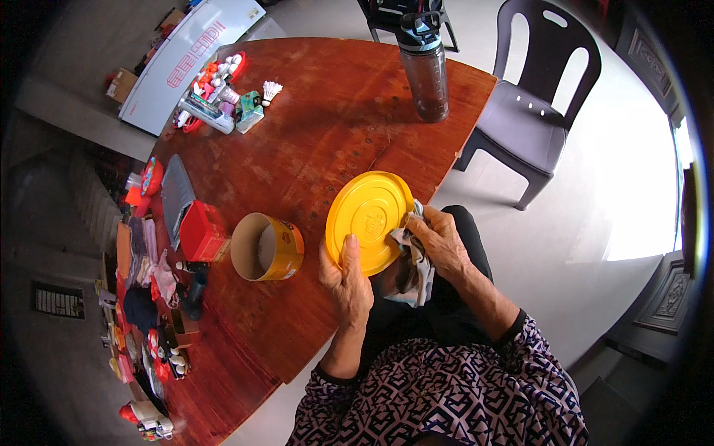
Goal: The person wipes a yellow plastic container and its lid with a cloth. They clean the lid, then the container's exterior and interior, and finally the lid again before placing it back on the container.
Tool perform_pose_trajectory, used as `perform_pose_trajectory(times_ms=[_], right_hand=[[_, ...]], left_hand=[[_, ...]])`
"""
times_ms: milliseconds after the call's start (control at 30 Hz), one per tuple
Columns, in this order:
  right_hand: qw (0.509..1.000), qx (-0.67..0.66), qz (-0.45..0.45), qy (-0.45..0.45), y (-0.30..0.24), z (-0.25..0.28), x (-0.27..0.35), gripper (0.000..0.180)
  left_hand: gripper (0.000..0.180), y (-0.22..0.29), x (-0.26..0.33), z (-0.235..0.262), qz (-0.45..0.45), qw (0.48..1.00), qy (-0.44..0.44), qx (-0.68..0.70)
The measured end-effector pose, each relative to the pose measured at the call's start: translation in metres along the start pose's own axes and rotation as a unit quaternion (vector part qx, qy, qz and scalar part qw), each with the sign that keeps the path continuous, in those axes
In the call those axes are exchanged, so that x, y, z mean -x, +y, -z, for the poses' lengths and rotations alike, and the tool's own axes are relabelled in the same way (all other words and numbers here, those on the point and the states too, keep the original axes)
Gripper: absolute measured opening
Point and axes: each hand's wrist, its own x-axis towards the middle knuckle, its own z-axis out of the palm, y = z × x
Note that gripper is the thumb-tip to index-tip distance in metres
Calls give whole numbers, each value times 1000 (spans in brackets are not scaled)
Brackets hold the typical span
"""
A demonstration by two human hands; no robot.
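From my feed I see the left hand [346, 281] gripping the lower edge of a round yellow plastic lid [369, 221], thumb laid flat on its face and the fingers hidden behind it. The lid is held tilted just off the near edge of the reddish-brown wooden surface [320, 126], above the person's lap. It has a raised ring and an embossed emblem in the middle, too small for me to make out. The right hand [441, 241] presses a grey-white cloth [417, 256] against the lid's right rim, fingers curled around the cloth, which hangs down between the 2 hands.

Just left of the lid, a yellow cylindrical canister [266, 247] lies on its side on the surface, its open mouth facing the camera, with a red patch on its label. Beside that stands a red rectangular tin [201, 232], and behind it a flat grey pouch [177, 195]. At the far end I see a cluster of small packages with a white shuttlecock [271, 91] near them. A dark translucent water bottle [425, 65] with a grey cap stands upright near the far right edge. A dark plastic chair [529, 111] sits on the pale floor to the right. A long white panel with red lettering [187, 61] lies beyond the far left edge.
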Motion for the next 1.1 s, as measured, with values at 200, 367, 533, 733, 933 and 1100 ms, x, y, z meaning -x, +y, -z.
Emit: perform_pose_trajectory(times_ms=[200,367,533,733,933,1100], right_hand=[[970,-219,-105,-34,3,-8,11,24],[970,-236,-57,-16,22,-9,15,20],[884,250,350,185,1,7,-1,25],[692,438,533,214,-6,5,-5,39],[674,464,557,144,-1,-1,1,38],[810,400,422,-75,-7,19,22,34]], left_hand=[[43,-8,-2,-11,3,995,49,91],[43,-18,-12,-17,48,988,55,132],[43,-25,-12,5,125,982,75,123],[65,7,-17,6,251,910,18,329],[40,4,-18,9,384,816,-7,431],[44,-15,-25,33,252,903,2,348]])
